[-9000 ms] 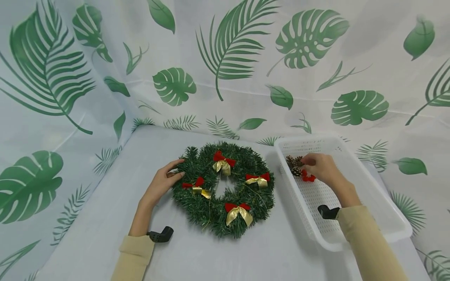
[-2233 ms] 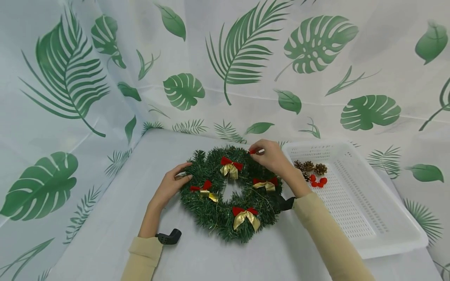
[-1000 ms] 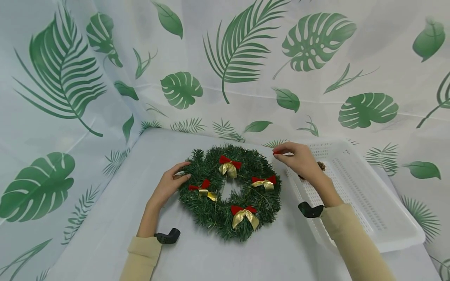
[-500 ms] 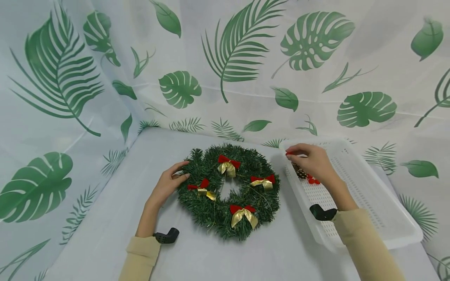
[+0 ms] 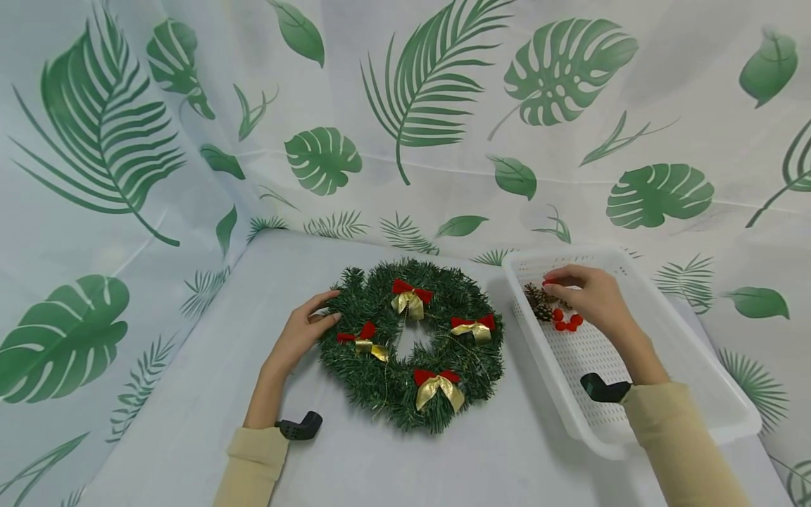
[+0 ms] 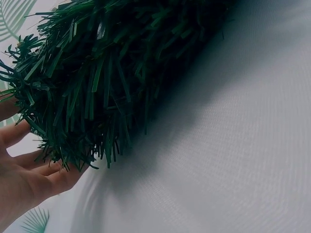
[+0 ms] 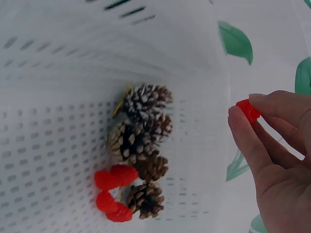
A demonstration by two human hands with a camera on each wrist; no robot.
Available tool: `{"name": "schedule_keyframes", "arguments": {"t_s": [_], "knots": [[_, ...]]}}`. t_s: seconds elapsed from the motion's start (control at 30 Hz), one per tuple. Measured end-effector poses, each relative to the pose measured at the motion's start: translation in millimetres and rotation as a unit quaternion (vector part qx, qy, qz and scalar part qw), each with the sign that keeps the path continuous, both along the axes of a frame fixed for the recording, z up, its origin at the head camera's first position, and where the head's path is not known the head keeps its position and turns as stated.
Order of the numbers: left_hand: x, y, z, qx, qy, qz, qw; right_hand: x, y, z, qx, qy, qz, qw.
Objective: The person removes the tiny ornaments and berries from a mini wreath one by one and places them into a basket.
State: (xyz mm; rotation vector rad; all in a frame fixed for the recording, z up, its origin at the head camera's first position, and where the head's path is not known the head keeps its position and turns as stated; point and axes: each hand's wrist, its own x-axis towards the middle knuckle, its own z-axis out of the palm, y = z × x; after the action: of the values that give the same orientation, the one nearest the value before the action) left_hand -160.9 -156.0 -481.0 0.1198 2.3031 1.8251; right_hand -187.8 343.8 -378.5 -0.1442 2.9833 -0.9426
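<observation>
A green Christmas wreath (image 5: 355,377) with red and gold bows (image 5: 437,387) lies on the white table. At its left edge, my left hand (image 5: 303,334) holds the rim between thumb and fingers. The left wrist view shows that hand (image 6: 29,179) against the dark bristles of the wreath (image 6: 92,87). My right hand (image 5: 592,296) is above the white basket, pinching a small red berry (image 7: 249,111) between thumb and forefinger. Below it in the basket are several red berries (image 7: 122,175) and several pine cones (image 7: 130,141), some white-tipped.
The white perforated plastic basket (image 5: 551,377) stands on the right of the table, its raised rim beside the wreath. A white cloth (image 5: 431,84) printed with green leaves hangs behind and at the left. Black wrist cameras (image 5: 300,426) sit on both wrists.
My right hand, at the wreath's upper right about two seconds ago, has moved right to above the basket with the red berry still pinched. My left hand and the wreath have stayed put.
</observation>
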Motion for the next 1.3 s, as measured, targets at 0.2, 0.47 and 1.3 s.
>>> {"name": "schedule_keyframes", "arguments": {"t_s": [0.2,0.47,1.3], "knots": [[-0.2,-0.5,-1.7,-0.005,0.001,0.001,1.0000,-0.9,14,-8.7,0.020,-0.004,-0.011,0.9997],[-1.4,0.3,-3.2,-0.011,0.002,0.003,0.9999,1.2,31,-20.4,0.033,-0.020,-0.019,0.9991],[3.2,0.3,0.1,-0.017,0.006,-0.003,0.9998,-10.5,49,-53.5,0.105,-0.049,0.032,0.9927]]}}
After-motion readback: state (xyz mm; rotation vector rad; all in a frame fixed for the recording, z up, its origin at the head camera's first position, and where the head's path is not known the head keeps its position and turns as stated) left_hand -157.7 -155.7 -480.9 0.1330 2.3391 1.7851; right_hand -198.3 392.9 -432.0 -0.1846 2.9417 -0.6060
